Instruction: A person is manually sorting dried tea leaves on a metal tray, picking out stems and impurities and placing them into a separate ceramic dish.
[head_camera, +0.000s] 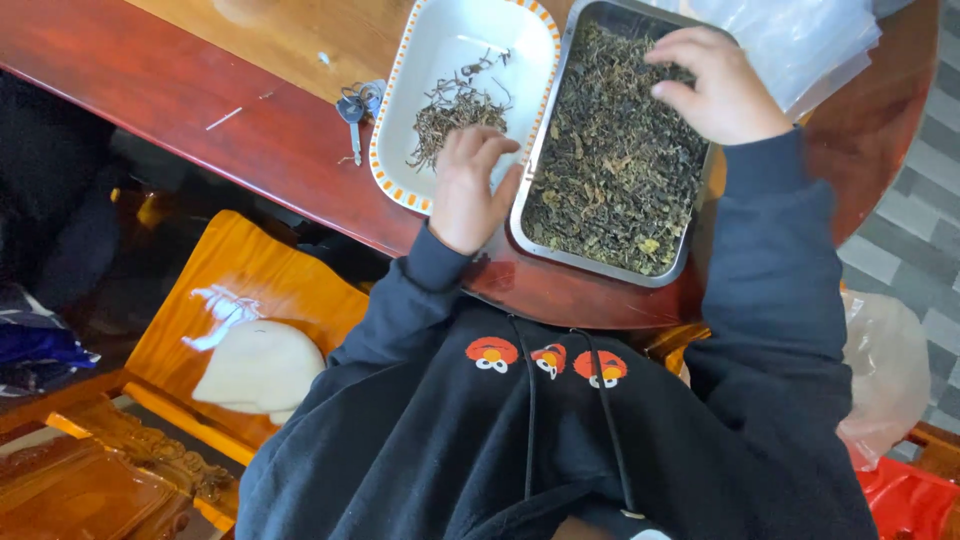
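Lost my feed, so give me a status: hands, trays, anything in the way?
Left hand on white dish of stems. Right hand fingers in metal tray of dried leaves. Keys beside dish, clear.

A person in a dark hooded top sits at a reddish wooden table (200, 110). The left hand (470, 190) rests with curled fingers on the near edge of a white oval dish (425, 60) with an orange-patterned rim, which holds a small heap of brown stems (450, 110). Just right of it, touching, a metal tray (600, 268) is full of dried green leaves (610, 160). The right hand (715, 85) hovers over the tray's far right corner, fingers bent. A bunch of keys (355, 105) lies left of the dish, and clear plastic bags (800, 35) lie far right.
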